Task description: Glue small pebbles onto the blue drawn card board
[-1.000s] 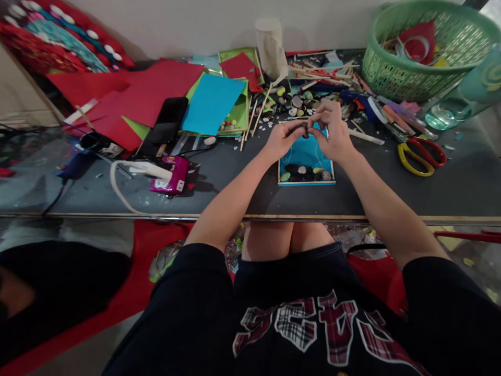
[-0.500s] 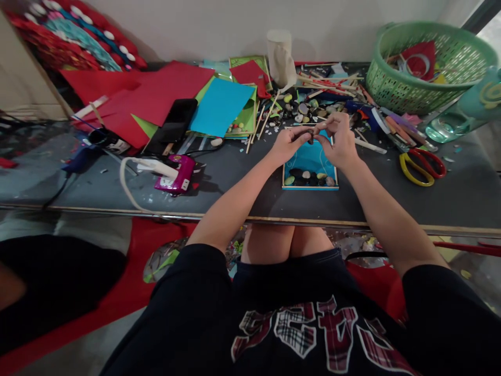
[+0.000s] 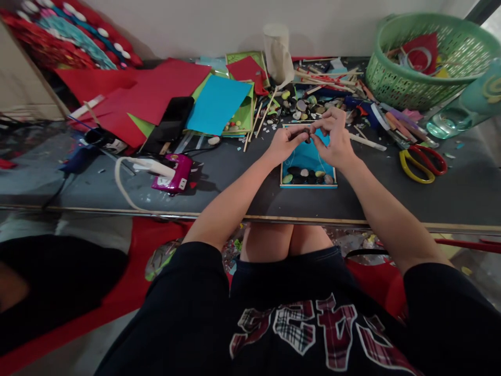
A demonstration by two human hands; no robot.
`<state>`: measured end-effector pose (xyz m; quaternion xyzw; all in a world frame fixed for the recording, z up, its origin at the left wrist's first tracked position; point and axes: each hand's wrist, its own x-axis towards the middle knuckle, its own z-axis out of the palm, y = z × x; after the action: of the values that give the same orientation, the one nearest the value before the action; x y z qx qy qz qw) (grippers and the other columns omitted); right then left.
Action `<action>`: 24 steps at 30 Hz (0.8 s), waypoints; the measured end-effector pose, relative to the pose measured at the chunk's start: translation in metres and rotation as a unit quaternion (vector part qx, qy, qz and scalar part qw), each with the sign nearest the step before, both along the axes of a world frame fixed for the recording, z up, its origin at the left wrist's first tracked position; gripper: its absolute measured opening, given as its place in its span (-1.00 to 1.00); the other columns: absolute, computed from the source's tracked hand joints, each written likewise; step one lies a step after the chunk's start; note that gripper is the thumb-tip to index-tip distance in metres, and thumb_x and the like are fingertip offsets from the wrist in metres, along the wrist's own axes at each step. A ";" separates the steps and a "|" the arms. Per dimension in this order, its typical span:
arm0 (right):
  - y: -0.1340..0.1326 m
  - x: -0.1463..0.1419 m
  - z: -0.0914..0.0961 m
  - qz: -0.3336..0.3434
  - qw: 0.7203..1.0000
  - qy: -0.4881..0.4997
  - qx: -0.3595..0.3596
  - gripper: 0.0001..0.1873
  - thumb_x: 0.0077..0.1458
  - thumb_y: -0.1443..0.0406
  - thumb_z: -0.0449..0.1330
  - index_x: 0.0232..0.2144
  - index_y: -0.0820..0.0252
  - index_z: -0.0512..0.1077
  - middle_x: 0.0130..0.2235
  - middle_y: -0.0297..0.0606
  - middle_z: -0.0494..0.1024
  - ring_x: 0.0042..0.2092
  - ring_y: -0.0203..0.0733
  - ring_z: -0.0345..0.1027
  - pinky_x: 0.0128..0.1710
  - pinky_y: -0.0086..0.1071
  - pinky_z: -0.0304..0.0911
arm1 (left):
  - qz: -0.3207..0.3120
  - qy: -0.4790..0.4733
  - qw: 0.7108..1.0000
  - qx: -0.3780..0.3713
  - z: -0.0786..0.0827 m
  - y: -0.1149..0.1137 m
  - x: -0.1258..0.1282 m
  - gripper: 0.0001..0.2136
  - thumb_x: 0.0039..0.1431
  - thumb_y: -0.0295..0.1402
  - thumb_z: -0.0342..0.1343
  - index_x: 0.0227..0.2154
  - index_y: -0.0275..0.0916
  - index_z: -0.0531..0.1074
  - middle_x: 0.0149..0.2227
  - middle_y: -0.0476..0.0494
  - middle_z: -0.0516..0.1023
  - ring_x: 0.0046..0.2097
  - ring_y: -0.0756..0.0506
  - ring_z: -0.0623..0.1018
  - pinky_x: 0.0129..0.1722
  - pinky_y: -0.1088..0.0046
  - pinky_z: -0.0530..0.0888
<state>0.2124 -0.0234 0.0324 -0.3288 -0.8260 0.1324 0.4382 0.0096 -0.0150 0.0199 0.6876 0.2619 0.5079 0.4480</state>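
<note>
A small dark pebble-like piece (image 3: 307,136) is pinched between my two hands, over the far part of a blue panel (image 3: 307,156) with a pale stick border. My left hand (image 3: 287,143) closes on it with thumb and fingers from the left. From the right, the thumb and forefinger of my right hand (image 3: 332,138) press on it too, the other fingers curled above. Along the panel's near edge lies a row of black, yellowish and grey pebbles (image 3: 304,173). Thin pale curved lines show on the blue surface. My fingers hide most of the held piece.
Loose pebbles (image 3: 300,105) and sticks lie behind the panel. To the right are scissors (image 3: 422,163), a green basket (image 3: 415,78) and a bottle (image 3: 450,117). At left are a purple power adapter (image 3: 172,175), a black phone (image 3: 177,117) and coloured paper (image 3: 219,104). A person sits at far left.
The view has shifted slightly, so everything on the table sits a little further left and up. Both hands keep their pinch on the dark piece, with only slight finger movement.
</note>
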 end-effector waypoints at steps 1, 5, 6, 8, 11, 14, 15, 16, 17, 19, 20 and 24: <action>0.000 0.000 -0.001 0.000 1.000 -0.001 0.003 -0.44 0.40 -0.23 0.01 0.15 -0.01 0.15 -0.01 -0.09 0.55 -0.06 0.07 0.52 0.01 0.23 0.52 | 0.004 0.008 1.000 -0.001 -0.001 0.000 0.000 -0.36 0.14 0.34 0.24 -0.24 -0.25 0.64 -0.34 -0.16 0.68 -0.26 -0.07 0.66 -0.19 0.42 0.56; -0.003 -0.002 -0.002 -0.014 1.000 -0.003 0.002 -0.45 0.40 -0.23 0.01 0.14 -0.04 0.17 -0.10 -0.14 0.56 -0.12 0.02 0.48 -0.06 0.16 0.53 | 0.016 0.020 1.000 0.012 -0.004 0.000 -0.002 -0.34 0.14 0.35 0.23 -0.22 -0.26 0.66 -0.35 -0.14 0.67 -0.31 -0.05 0.62 -0.25 0.45 0.51; -0.004 -0.002 -0.001 -0.016 1.000 -0.005 0.001 -0.46 0.40 -0.23 0.00 0.14 -0.04 0.17 -0.11 -0.15 0.56 -0.14 0.01 0.47 -0.07 0.14 0.53 | 0.020 0.020 0.999 0.017 -0.005 0.000 -0.003 -0.35 0.15 0.34 0.23 -0.21 -0.25 0.67 -0.36 -0.13 0.67 -0.32 -0.04 0.60 -0.27 0.46 0.50; -0.005 -0.004 0.000 -0.018 1.000 -0.010 0.004 -0.46 0.41 -0.21 -0.01 0.15 -0.02 0.15 -0.12 -0.14 0.56 -0.17 -0.01 0.45 -0.06 0.12 0.52 | 0.029 0.022 0.999 0.026 -0.007 0.001 -0.004 -0.38 0.17 0.31 0.25 -0.19 -0.24 0.68 -0.38 -0.10 0.65 -0.35 -0.02 0.58 -0.30 0.47 0.48; -0.005 -0.006 0.001 -0.020 1.000 -0.020 0.006 -0.43 0.41 -0.21 0.01 0.17 0.02 0.15 -0.09 -0.12 0.54 -0.18 -0.03 0.45 -0.03 0.14 0.52 | 0.035 0.031 0.998 0.030 -0.008 0.003 -0.005 -0.40 0.17 0.29 0.27 -0.15 -0.22 0.69 -0.42 -0.06 0.62 -0.38 -0.02 0.57 -0.30 0.46 0.49; -0.004 -0.007 0.002 -0.017 0.999 -0.027 -0.005 -0.44 0.41 -0.21 0.01 0.18 0.00 0.15 -0.09 -0.13 0.54 -0.14 -0.01 0.47 0.02 0.16 0.51 | 0.033 0.027 0.999 0.027 -0.007 0.004 -0.004 -0.38 0.14 0.30 0.27 -0.14 -0.21 0.69 -0.39 -0.08 0.64 -0.33 -0.05 0.61 -0.26 0.43 0.52; -0.004 -0.007 0.003 -0.013 0.999 -0.030 -0.006 -0.45 0.42 -0.20 0.00 0.19 0.00 0.15 -0.10 -0.14 0.54 -0.13 0.00 0.48 0.03 0.17 0.51 | 0.028 0.021 0.999 0.025 -0.007 0.004 -0.003 -0.38 0.14 0.31 0.27 -0.15 -0.21 0.69 -0.36 -0.09 0.66 -0.31 -0.06 0.63 -0.25 0.42 0.53; -0.004 -0.007 0.003 -0.008 0.999 -0.034 -0.007 -0.46 0.43 -0.18 -0.01 0.20 0.00 0.14 -0.10 -0.14 0.55 -0.12 0.01 0.48 0.04 0.19 0.51 | 0.022 0.015 0.999 0.023 -0.006 0.004 -0.003 -0.38 0.14 0.32 0.26 -0.16 -0.21 0.68 -0.33 -0.11 0.68 -0.28 -0.06 0.64 -0.23 0.41 0.54; -0.003 -0.007 0.003 -0.003 0.999 -0.038 -0.007 -0.47 0.45 -0.16 -0.02 0.21 0.00 0.13 -0.10 -0.14 0.55 -0.11 0.01 0.49 0.05 0.20 0.51 | 0.015 0.009 1.000 0.020 -0.005 0.005 -0.002 -0.37 0.14 0.32 0.26 -0.17 -0.21 0.68 -0.30 -0.13 0.69 -0.27 -0.07 0.64 -0.22 0.41 0.55; -0.003 -0.006 0.002 0.005 0.999 -0.042 -0.007 -0.49 0.46 -0.13 -0.03 0.23 0.02 0.12 -0.08 -0.12 0.55 -0.08 0.02 0.49 0.08 0.20 0.51 | 0.002 0.002 1.000 0.015 -0.003 0.005 -0.001 -0.37 0.14 0.32 0.25 -0.19 -0.22 0.68 -0.28 -0.16 0.70 -0.26 -0.07 0.65 -0.22 0.40 0.56; -0.003 -0.006 0.002 0.008 0.999 -0.040 -0.007 -0.49 0.47 -0.12 -0.02 0.23 0.02 0.12 -0.06 -0.11 0.54 -0.06 0.02 0.49 0.09 0.20 0.50 | -0.003 0.001 1.000 0.014 -0.003 0.005 -0.001 -0.38 0.15 0.32 0.25 -0.20 -0.23 0.68 -0.29 -0.16 0.70 -0.26 -0.08 0.65 -0.22 0.40 0.56; -0.001 -0.007 -0.001 0.033 0.999 -0.023 0.001 -0.51 0.50 -0.10 -0.07 0.24 0.05 0.15 -0.02 -0.10 0.50 0.01 0.02 0.49 0.12 0.18 0.51 | -0.014 0.002 1.000 0.020 -0.003 0.007 0.000 -0.36 0.16 0.33 0.23 -0.16 -0.23 0.67 -0.26 -0.15 0.69 -0.22 -0.08 0.65 -0.22 0.40 0.55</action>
<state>0.2050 -0.0240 0.0310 -0.3034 -0.8466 0.1383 0.4148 0.0091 -0.0080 0.0165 0.7012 0.2433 0.5053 0.4402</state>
